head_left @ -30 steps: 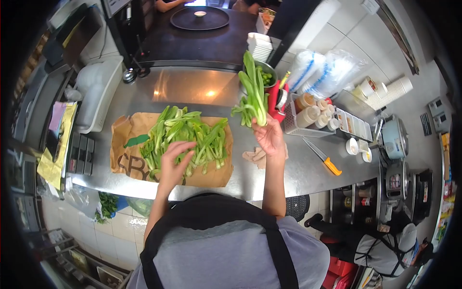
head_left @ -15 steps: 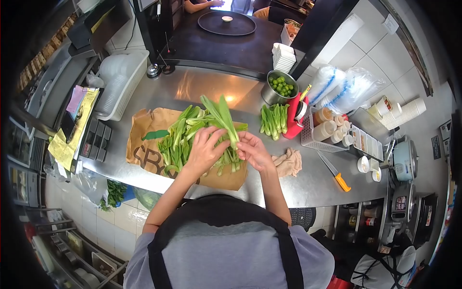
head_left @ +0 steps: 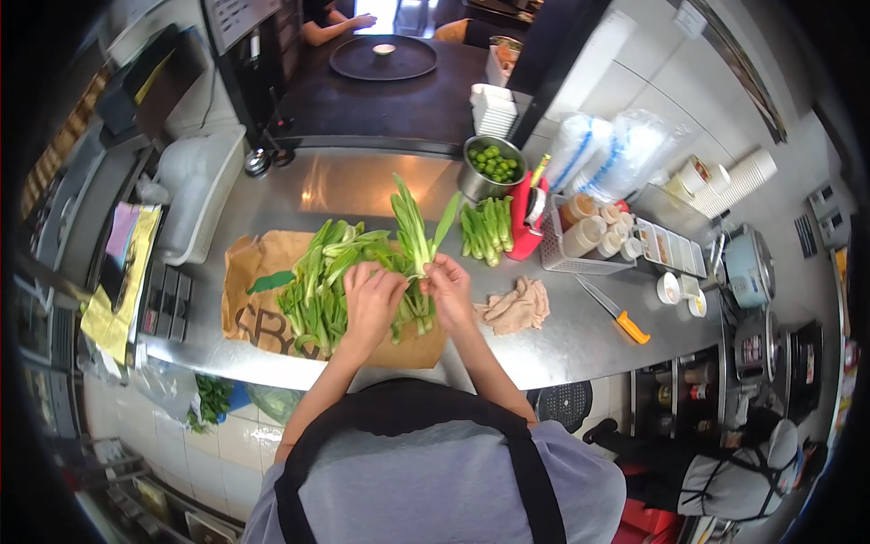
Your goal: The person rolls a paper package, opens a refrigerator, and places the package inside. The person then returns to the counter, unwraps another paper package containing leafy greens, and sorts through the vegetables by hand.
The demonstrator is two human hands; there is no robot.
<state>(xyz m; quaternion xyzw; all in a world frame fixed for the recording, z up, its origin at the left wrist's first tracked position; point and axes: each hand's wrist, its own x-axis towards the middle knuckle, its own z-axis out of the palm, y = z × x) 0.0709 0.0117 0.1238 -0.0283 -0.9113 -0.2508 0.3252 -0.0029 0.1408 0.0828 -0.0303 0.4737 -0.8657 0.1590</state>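
Observation:
A stalk of leafy greens stands upright over the pile, its pale base pinched in my right hand. One leaf leans out to the right from its base. My left hand is beside it, fingers curled and pressed together; what they hold, if anything, is hidden. Beneath and left of my hands, a heap of leafy greens lies on a flattened brown paper bag. To the right, a neat bundle of greens rests on the steel counter.
A knife with an orange handle lies at right, past a crumpled cloth. Behind are a metal pot of limes and a basket of sauce bottles. Co-workers are beyond the counter and at lower right.
My view has shifted, so the counter sits further left. The held stalk is more upright, with one leaf now splayed right. My left hand has drawn back from the stalk, its fingers curling closer together.

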